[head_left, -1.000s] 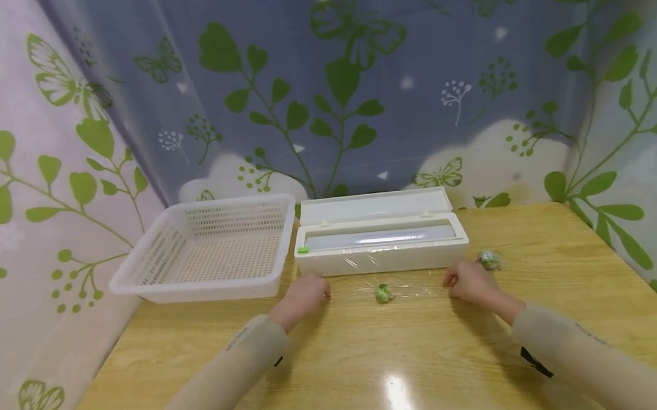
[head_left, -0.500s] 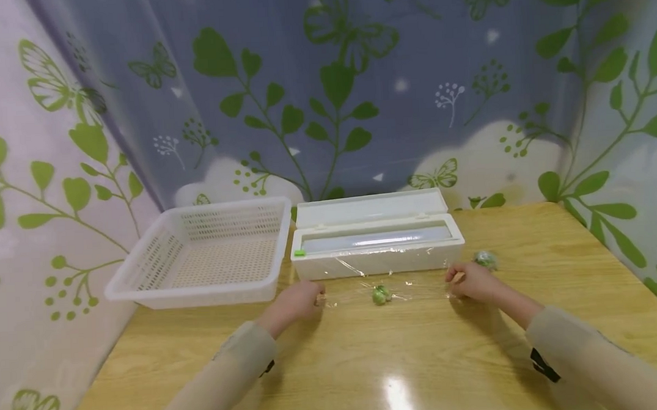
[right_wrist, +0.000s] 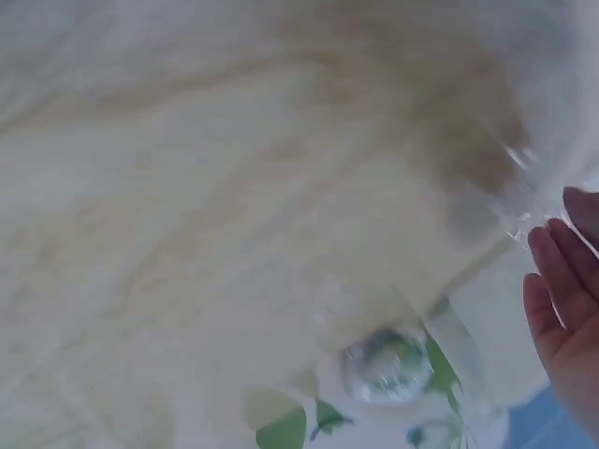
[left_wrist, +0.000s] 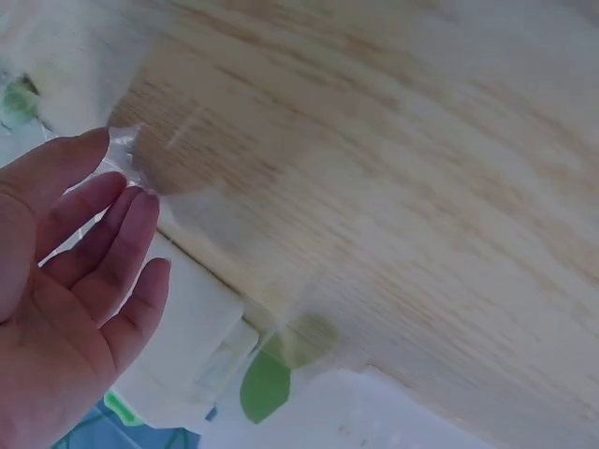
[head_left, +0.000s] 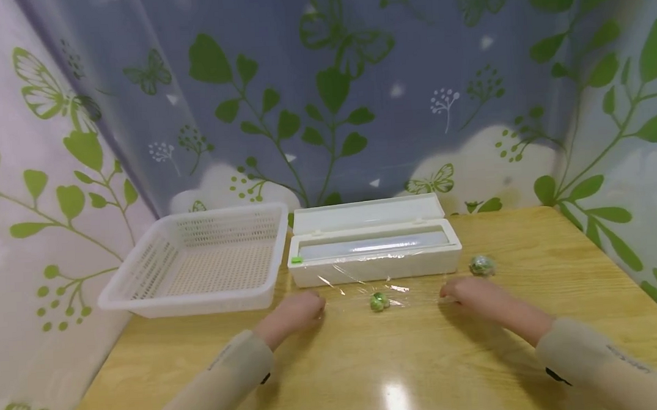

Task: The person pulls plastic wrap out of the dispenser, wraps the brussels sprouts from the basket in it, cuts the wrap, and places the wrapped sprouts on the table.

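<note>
A strip of clear plastic wrap (head_left: 399, 289) stretches between both hands, running down from the front of a long white wrap dispenser box (head_left: 375, 271). My left hand (head_left: 293, 315) pinches its left corner; in the left wrist view the wrap (left_wrist: 126, 154) bunches between thumb and fingertips. At the other side my right hand (head_left: 475, 296) pinches the right corner, with wrap (right_wrist: 526, 206) gathered at the fingertips in the right wrist view. Midway between the hands lies a small round green vegetable (head_left: 379, 302), like a Brussels sprout, overlapped by the wrap.
Left of the dispenser stands a white plastic basket (head_left: 187, 306). The dispenser's lid (head_left: 368, 214) is raised, showing the film roll (head_left: 380, 244). A green piece bundled in wrap (head_left: 482, 265) lies beyond the right hand. A patterned curtain (head_left: 279, 79) hangs behind the wooden table (head_left: 325, 376).
Both hands have drawn slightly toward me with the wrap, and more glints show across the dispenser's front. The green vegetable stays in place while the head view tilts up a little.
</note>
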`<state>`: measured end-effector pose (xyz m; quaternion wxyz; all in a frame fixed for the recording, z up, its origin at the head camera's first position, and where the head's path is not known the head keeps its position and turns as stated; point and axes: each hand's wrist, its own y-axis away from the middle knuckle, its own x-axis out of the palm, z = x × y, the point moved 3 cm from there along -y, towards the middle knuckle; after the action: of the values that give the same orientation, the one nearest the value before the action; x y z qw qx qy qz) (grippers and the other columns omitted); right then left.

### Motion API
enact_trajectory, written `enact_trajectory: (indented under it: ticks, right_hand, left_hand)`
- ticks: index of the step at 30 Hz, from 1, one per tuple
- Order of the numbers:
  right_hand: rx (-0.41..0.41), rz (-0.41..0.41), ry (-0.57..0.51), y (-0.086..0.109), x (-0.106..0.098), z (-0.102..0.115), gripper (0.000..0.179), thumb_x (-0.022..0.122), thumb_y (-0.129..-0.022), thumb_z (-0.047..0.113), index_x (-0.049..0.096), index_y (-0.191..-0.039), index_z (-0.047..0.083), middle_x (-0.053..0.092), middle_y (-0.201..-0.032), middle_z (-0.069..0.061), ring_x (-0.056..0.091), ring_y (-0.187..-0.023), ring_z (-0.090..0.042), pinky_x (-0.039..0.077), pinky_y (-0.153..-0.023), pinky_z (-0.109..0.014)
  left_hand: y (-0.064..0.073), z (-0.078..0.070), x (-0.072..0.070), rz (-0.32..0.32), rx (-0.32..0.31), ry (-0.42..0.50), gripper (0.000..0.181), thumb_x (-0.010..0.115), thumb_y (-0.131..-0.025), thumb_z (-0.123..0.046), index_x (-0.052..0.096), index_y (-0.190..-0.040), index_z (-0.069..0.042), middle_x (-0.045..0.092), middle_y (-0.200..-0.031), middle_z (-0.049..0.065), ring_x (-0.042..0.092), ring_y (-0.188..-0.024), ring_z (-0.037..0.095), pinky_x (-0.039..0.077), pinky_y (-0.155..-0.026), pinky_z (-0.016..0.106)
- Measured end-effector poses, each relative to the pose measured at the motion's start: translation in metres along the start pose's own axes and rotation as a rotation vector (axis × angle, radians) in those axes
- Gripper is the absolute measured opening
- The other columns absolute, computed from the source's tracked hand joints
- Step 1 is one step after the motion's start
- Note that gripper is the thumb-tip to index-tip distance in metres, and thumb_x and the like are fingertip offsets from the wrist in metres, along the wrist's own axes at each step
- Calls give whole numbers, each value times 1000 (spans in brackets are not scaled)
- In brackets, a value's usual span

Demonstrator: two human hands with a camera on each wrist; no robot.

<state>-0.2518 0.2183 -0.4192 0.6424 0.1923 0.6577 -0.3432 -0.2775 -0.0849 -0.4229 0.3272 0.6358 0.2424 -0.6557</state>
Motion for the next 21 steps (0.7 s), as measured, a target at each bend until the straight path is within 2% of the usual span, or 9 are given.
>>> enact_trajectory:
  ticks: [3, 7, 11, 13, 16, 19, 21]
  right_hand:
    - [-29, -5, 51, 0, 12, 3, 7, 55, -69, 3, 55, -69, 10, 52, -67, 2, 50, -62, -13, 40, -53, -25]
    - [0, -36, 100, -2, 18, 2, 9, 55, -68, 2, 53, -65, 10, 50, -64, 1, 49, -57, -14, 39, -49, -25]
    - [-12, -98, 131, -4, 15, -1, 14, 55, -66, 2, 48, -58, 12, 44, -57, 4, 45, -50, -13, 36, -44, -25]
    - [-18, -120, 98, -5, 13, -2, 16, 55, -65, 2, 48, -56, 13, 43, -57, 5, 44, -50, -12, 36, -44, -25]
    - [6, -115, -39, -4, 12, -8, 15, 55, -66, 2, 51, -59, 14, 46, -61, 6, 46, -55, -9, 38, -48, -24]
    - [58, -127, -195, -4, 9, -14, 12, 56, -67, 2, 55, -64, 14, 48, -66, 6, 47, -61, -8, 39, -53, -23]
    - [81, -177, -270, -5, 5, -16, 11, 57, -67, 1, 55, -65, 12, 49, -68, 4, 48, -62, -9, 40, -53, -24]
  left_hand:
    - [0, -2, 5, -2, -10, -49, 7, 52, -72, -14, 50, -65, -14, 44, -62, -3, 43, -53, 10, 35, -43, 21]
    - [-3, -5, 4, -14, -14, -105, 6, 49, -76, -14, 52, -71, -13, 49, -67, -1, 47, -58, 12, 38, -45, 22]
    - [-4, -6, 1, -23, -10, -52, 6, 47, -78, -15, 52, -74, -12, 50, -69, 0, 49, -62, 13, 40, -50, 24]
    - [-4, -3, 1, -29, -16, 15, 8, 47, -78, -14, 49, -71, -12, 48, -65, -1, 48, -59, 13, 39, -50, 24]
    - [-2, 2, 0, -69, -40, 145, 11, 48, -76, -12, 45, -65, -12, 43, -59, -4, 42, -52, 10, 36, -46, 22]
    - [1, 7, -5, -154, -40, 247, 11, 48, -71, -8, 45, -62, -11, 39, -59, -4, 38, -51, 9, 34, -44, 20]
    - [1, 8, -9, -211, -36, 325, 8, 49, -68, -5, 47, -62, -10, 40, -63, -3, 40, -55, 9, 36, -49, 20]
